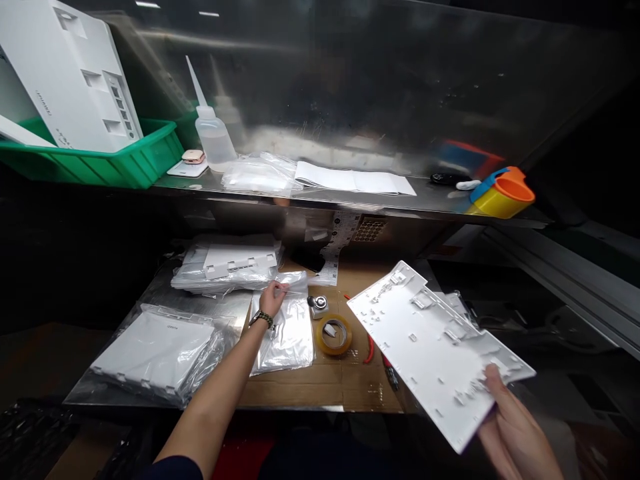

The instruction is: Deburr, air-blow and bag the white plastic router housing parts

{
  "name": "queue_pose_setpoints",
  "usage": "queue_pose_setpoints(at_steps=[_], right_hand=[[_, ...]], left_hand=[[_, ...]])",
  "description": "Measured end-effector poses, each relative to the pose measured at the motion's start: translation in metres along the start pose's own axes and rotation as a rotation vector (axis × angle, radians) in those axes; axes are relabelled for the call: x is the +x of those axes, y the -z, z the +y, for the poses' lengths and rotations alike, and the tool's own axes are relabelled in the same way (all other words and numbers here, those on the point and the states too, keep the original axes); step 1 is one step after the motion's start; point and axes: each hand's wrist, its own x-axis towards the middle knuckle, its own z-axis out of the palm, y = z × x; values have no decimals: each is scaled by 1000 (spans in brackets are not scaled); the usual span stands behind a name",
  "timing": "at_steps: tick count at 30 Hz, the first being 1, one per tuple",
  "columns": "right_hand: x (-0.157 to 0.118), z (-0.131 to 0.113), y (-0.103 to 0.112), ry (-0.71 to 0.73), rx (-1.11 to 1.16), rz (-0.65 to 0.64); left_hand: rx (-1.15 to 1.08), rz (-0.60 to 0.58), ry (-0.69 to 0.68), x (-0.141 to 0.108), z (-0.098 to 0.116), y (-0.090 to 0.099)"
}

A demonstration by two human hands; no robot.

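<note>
My right hand [510, 427] grips a white plastic cover [425, 347] by its lower right corner. The cover is held tilted above the bench, its inner face with small ribs and clips turned up. My left hand [275, 298], wearing a bracelet at the wrist, pinches the top edge of a clear plastic bag [287, 333] lying flat on the cardboard. Just right of the bag are a roll of tape [334, 335] and a small round metal-topped item [319, 304]. Red-handled tools [369, 349] show partly, the cover hiding the rest.
Bagged white covers [155, 347] are stacked at left, with more bags and a white part [243, 259] behind. On the shelf stand a green bin [100, 163] holding white covers, a squeeze bottle [215, 137], folded paper [355, 179] and a yellow-orange tape holder [505, 193].
</note>
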Motion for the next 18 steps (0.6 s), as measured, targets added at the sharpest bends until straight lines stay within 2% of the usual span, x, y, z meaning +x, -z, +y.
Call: queue_pose_setpoints(at_steps=[4, 7, 11, 14, 18], right_hand=[[8, 1, 3, -38, -1, 3], [15, 6, 4, -45, 9, -27], [20, 14, 2, -18, -1, -121], [20, 16, -3, -21, 0, -167], [17, 16, -8, -47, 17, -199]], left_hand=[[-15, -13, -127, -55, -19, 26], [9, -108, -249, -108, -36, 44], [58, -200, -315, -161, -51, 48], [90, -207, -284, -178, -50, 42], [104, -247, -206, -179, -39, 32]])
